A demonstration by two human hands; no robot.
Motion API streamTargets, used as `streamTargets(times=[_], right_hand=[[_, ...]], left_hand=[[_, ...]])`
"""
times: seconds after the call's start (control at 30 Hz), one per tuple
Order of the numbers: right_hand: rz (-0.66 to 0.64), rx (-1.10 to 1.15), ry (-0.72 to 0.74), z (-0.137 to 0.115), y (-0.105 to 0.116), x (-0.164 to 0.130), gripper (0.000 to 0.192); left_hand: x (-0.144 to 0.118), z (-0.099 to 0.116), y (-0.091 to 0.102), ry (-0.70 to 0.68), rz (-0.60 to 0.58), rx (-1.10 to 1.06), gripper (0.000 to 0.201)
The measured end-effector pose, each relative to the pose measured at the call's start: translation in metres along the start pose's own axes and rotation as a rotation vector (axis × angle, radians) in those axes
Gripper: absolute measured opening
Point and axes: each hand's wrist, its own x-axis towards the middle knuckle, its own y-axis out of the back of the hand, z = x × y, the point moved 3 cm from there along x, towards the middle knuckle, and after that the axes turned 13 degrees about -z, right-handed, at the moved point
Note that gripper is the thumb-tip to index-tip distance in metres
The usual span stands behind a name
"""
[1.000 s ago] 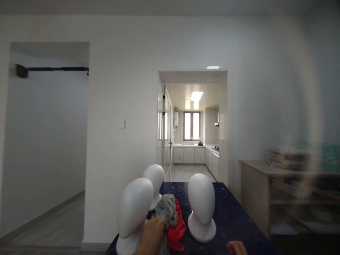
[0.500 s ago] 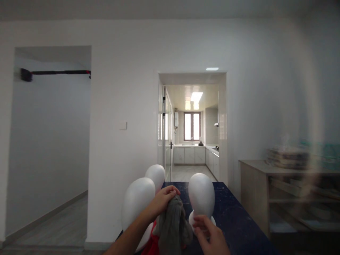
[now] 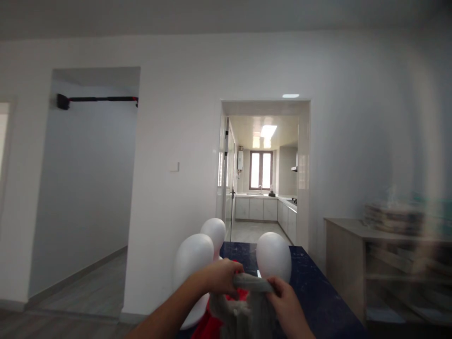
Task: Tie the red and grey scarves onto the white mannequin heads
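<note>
My left hand point(image 3: 221, 277) and my right hand point(image 3: 284, 296) both grip a grey knitted cloth point(image 3: 251, 301), stretched between them above a dark blue table point(image 3: 314, 292). A red cloth point(image 3: 212, 325) lies under it, partly hidden by my left forearm. Three white mannequin heads stand on the table: one at the near left point(image 3: 190, 263), one behind it point(image 3: 214, 231), and one at the right point(image 3: 273, 256) just beyond my right hand.
A wooden shelf unit point(image 3: 353, 245) with blurred stacked items stands to the right of the table. A white wall lies ahead with a doorway into a bright kitchen point(image 3: 263, 179). An opening at the left point(image 3: 92, 188) holds a black bar.
My right hand has come up and taken hold of the grey cloth, which my left hand lifted off the table. The view has shifted slightly left.
</note>
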Motion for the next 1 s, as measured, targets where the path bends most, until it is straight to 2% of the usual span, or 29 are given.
streamTargets(times=[0.07,0.17,0.3,0.4,0.5,0.6,0.67,0.7,0.83,0.87,0.93,1.0], right_hand=[[0.014,0.014,0.001,-0.004,0.015,-0.007,0.035],[0.048,-0.016,-0.022,-0.009,0.041,-0.020,0.038],[0.095,-0.053,-0.074,-0.009,0.083,-0.038,0.046],[0.146,-0.068,-0.119,-0.003,0.111,-0.052,0.049],[0.217,-0.119,-0.159,0.008,0.128,-0.063,0.049],[0.109,-0.094,-0.213,0.028,0.132,-0.067,0.049],[-0.007,-0.035,-0.263,0.044,0.132,-0.066,0.050],[-0.038,-0.007,-0.282,0.050,0.132,-0.065,0.049],[0.063,0.169,-0.273,0.062,0.144,-0.067,0.040],[0.094,0.220,-0.264,0.060,0.148,-0.068,0.039],[0.133,0.250,-0.254,0.050,0.161,-0.072,0.041],[0.131,0.146,-0.261,0.031,0.179,-0.074,0.047]], left_hand=[[0.002,-0.006,-0.001,-0.013,0.006,0.102,0.009],[0.005,-0.013,0.005,0.008,0.081,0.069,0.015],[0.009,-0.023,0.019,0.059,0.237,-0.166,0.016],[0.012,-0.027,0.023,0.081,0.377,-0.503,0.019],[0.021,-0.018,0.016,-0.042,0.351,-0.896,0.017],[0.031,-0.001,0.010,-0.088,0.251,-0.971,0.017],[0.033,0.011,0.012,-0.066,0.247,-0.843,0.012],[0.033,0.018,0.016,-0.064,0.262,-0.704,0.011],[0.021,0.046,0.035,-0.079,0.350,0.145,0.017],[0.017,0.050,0.039,-0.077,0.353,0.289,0.019],[0.011,0.050,0.046,-0.046,0.351,0.446,0.021],[0.006,0.043,0.056,0.024,0.358,0.497,0.024]])
